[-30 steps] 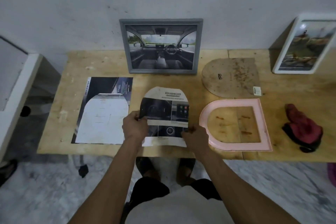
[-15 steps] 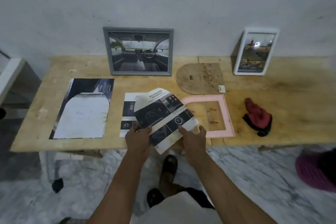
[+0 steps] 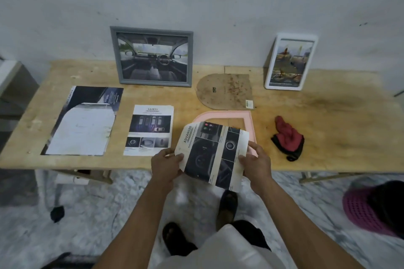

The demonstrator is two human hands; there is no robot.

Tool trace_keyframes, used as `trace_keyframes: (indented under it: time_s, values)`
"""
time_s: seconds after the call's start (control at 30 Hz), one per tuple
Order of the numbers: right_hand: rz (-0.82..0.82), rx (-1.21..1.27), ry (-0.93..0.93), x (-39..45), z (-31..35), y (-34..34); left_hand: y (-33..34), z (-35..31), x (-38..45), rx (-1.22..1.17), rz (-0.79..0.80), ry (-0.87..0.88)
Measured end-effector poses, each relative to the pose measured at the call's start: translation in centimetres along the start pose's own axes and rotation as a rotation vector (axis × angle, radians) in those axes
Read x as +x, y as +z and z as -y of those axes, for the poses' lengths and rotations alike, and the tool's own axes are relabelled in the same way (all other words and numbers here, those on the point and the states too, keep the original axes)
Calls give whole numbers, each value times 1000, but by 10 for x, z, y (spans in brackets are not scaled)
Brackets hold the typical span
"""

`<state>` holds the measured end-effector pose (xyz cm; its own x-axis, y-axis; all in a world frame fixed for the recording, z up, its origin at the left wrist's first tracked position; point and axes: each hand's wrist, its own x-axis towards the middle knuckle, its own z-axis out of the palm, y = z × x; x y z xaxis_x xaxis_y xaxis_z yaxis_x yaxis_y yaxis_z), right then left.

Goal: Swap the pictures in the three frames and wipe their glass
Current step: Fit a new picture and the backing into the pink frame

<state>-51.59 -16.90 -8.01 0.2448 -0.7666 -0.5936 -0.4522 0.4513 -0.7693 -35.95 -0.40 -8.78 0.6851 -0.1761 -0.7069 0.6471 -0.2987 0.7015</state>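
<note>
An arch-cut "ADVANCED" picture [image 3: 213, 153] is held turned sideways over the table's front edge. My left hand [image 3: 167, 165] pinches its left edge and my right hand [image 3: 255, 162] grips its right edge. Behind it an open pink arch frame [image 3: 246, 118] lies flat, partly hidden by the picture. The frame's brown backing board [image 3: 225, 91] lies further back. A "SAFETY" picture [image 3: 149, 130] lies flat to the left. A grey frame [image 3: 152, 57] and a white frame [image 3: 288, 61] lean on the wall, each with a picture inside. A red and black cloth [image 3: 287, 137] lies at the right.
A large dark sheet with a white arch-shaped paper on it [image 3: 85, 120] lies at the table's left. The wooden table [image 3: 341, 116] has bare room at the right. A pink and dark object [image 3: 376, 209] sits on the floor at lower right. My feet stand below the table's front edge.
Both hands lifted the "ADVANCED" picture off the "SAFETY" picture, turned it sideways and carried it right over the pink frame. The view has pulled back from the table.
</note>
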Motion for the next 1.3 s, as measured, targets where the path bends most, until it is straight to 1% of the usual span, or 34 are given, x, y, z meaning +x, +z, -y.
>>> trace_keyframes:
  time_s: [0.1, 0.2, 0.3, 0.47, 0.57, 0.73, 0.93, 1.03, 1.1, 1.3]
  values:
    - [-43, -130, -65, 33, 7, -23, 37, -5, 5, 172, -26, 61]
    - [-66, -255, -126, 59, 21, -41, 70, -2, 10, 276, -101, 90]
    - [-15, -317, -137, 87, 29, -48, 90, -1, 12, 374, -164, 123]
    - [107, -402, -133, 117, 34, -42, 97, -3, 21, 514, -229, 136]
    - [145, -478, -140, 127, 34, -34, 99, -3, 31, 596, -225, 118]
    - [106, -526, -167, 141, 31, -25, 99, -4, 48, 700, -192, 88]
    - [101, -570, -192, 152, 30, -20, 105, -9, 58, 818, -104, 130]
    - [110, -608, -219, 153, 28, -19, 105, -9, 59, 883, -111, 161]
    - [119, -662, -270, 152, 28, -19, 105, -8, 59, 920, -118, 191]
    - [145, -768, -350, 149, 20, -16, 104, -4, 61, 972, -110, 234]
